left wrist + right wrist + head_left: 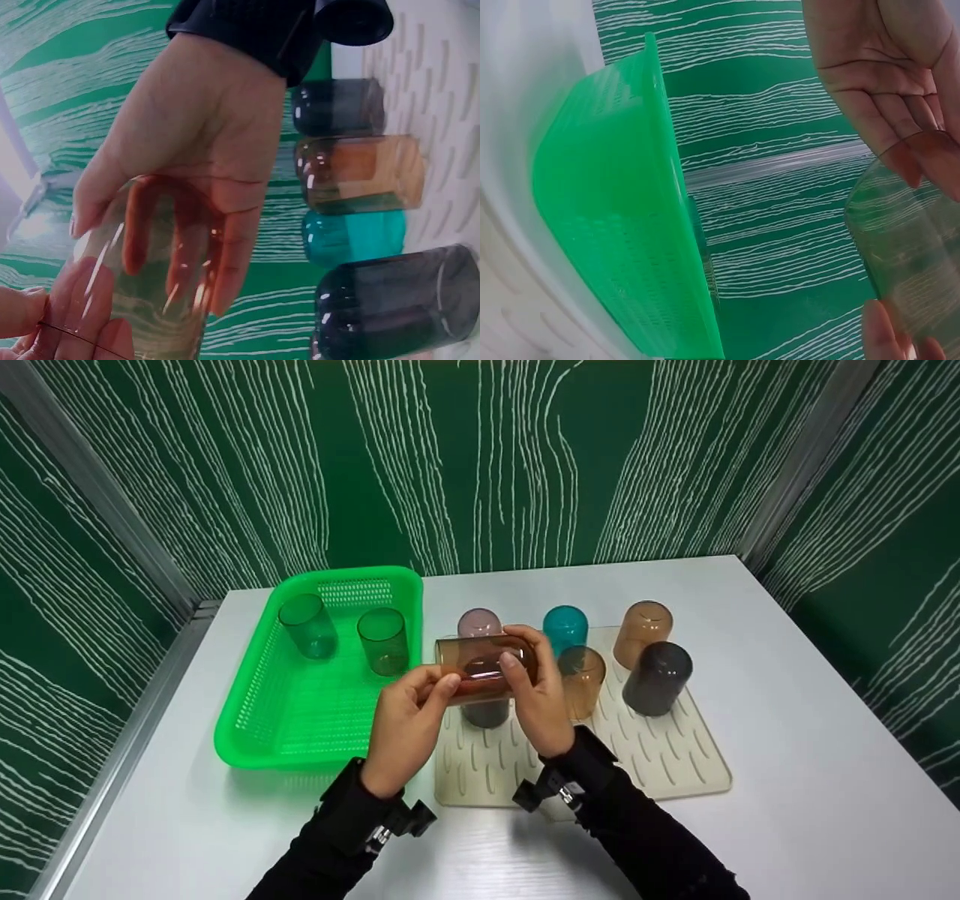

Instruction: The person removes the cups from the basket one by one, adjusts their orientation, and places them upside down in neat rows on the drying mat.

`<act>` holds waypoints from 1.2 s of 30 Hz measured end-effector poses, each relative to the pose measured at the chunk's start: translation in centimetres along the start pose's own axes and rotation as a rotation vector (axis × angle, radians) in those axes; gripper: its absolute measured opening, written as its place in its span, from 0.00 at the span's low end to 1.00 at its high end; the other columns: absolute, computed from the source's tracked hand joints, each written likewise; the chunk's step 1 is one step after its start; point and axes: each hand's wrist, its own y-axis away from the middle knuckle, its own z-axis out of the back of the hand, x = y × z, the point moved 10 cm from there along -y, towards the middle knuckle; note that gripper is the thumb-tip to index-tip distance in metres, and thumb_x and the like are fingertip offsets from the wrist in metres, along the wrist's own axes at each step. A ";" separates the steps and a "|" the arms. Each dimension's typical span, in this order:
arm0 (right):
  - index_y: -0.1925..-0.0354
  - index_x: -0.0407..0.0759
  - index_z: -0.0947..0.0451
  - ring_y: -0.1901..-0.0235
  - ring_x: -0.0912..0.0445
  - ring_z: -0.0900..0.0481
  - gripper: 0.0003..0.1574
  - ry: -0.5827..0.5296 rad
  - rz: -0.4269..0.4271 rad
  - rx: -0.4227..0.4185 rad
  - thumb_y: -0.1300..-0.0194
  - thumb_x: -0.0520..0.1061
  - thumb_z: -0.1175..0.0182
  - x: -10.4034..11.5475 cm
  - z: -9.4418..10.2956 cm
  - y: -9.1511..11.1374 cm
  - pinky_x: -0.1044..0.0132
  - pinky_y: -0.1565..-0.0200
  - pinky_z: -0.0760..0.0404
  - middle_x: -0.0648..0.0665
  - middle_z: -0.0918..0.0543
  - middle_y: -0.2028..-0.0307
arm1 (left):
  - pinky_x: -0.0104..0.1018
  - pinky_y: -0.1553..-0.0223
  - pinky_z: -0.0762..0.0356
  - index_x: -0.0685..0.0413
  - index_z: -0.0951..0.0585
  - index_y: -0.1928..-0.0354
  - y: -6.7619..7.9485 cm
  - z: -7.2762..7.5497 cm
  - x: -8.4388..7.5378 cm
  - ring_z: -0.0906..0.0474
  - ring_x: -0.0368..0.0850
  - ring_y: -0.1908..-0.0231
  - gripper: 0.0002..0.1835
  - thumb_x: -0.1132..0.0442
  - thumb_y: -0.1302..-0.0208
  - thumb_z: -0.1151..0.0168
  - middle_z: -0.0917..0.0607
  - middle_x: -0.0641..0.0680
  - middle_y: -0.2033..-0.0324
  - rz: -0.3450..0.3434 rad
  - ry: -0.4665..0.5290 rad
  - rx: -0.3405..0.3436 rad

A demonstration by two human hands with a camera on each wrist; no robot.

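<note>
Head view: left hand [403, 729] pinches the rim and right hand [541, 701] grips the base of an amber glass [484, 651], held sideways above the ribbed mat [480, 776]. Six inverted glasses [658, 681] stand on the mat; left of it, a green basket [319, 709] holds two, mouths up. Judged partway: held glass unplaced; transfer direction unclear.

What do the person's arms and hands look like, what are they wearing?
Long black sleeves cover the arms. Each wrist has a thick black band with a small black block and a shiny silver piece. The left hand and right hand wear no gloves.
</note>
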 end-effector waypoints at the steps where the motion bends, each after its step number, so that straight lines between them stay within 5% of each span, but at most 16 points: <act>1: 0.36 0.31 0.41 0.45 0.57 0.24 0.34 0.010 0.012 0.002 0.25 0.55 0.48 0.0 0.2 0.0 0.65 0.44 0.22 0.44 0.25 0.44 | 0.30 0.63 0.23 0.65 0.18 0.57 0.1 -0.2 0.1 0.15 0.41 0.63 0.10 0.63 0.30 0.41 0.11 0.60 0.62 -0.001 0.003 0.004; 5: 0.39 0.29 0.39 0.49 0.55 0.22 0.30 0.050 0.065 0.027 0.25 0.51 0.48 0.8 0.8 -0.1 0.66 0.49 0.19 0.45 0.24 0.47 | 0.34 0.57 0.19 0.63 0.18 0.57 0.6 -0.9 0.1 0.14 0.44 0.58 0.11 0.61 0.30 0.42 0.11 0.58 0.61 -0.030 -0.037 0.032; 10: 0.41 0.27 0.38 0.53 0.56 0.21 0.24 0.140 0.109 0.070 0.27 0.41 0.48 2.2 1.5 -0.2 0.69 0.55 0.17 0.34 0.26 0.49 | 0.41 0.45 0.20 0.61 0.19 0.53 1.5 -1.8 -0.4 0.16 0.47 0.50 0.13 0.58 0.28 0.43 0.12 0.55 0.57 -0.113 -0.147 0.080; 15: 0.40 0.28 0.35 0.58 0.59 0.20 0.24 0.245 0.101 0.108 0.32 0.32 0.45 3.4 2.2 -0.4 0.70 0.58 0.16 0.32 0.26 0.50 | 0.46 0.39 0.24 0.61 0.25 0.41 2.6 -3.0 0.0 0.23 0.49 0.40 0.20 0.56 0.28 0.44 0.19 0.57 0.44 -0.155 -0.338 0.147; 24: 0.43 0.41 0.25 0.55 0.55 0.23 0.26 0.616 0.189 0.153 0.40 0.39 0.32 4.4 2.5 -0.7 0.74 0.59 0.23 0.41 0.22 0.54 | 0.55 0.33 0.34 0.66 0.40 0.28 5.1 -4.9 5.8 0.39 0.61 0.29 0.39 0.52 0.32 0.39 0.35 0.66 0.30 0.048 -0.641 0.357; 31: 0.45 0.42 0.23 0.61 0.58 0.24 0.28 0.797 0.171 0.253 0.42 0.47 0.29 2.9 1.0 0.4 0.68 0.65 0.21 0.43 0.21 0.52 | 0.57 0.31 0.37 0.72 0.36 0.32 5.2 -5.0 8.8 0.42 0.72 0.30 0.39 0.50 0.35 0.37 0.36 0.71 0.31 0.021 -0.859 0.416; 36: 0.46 0.44 0.23 0.62 0.55 0.23 0.30 0.974 0.249 0.321 0.44 0.54 0.29 1.7 -0.4 1.7 0.64 0.63 0.20 0.44 0.21 0.56 | 0.56 0.30 0.40 0.72 0.36 0.31 5.0 -4.5 10.9 0.45 0.71 0.29 0.43 0.47 0.38 0.35 0.38 0.71 0.29 0.032 -0.952 0.460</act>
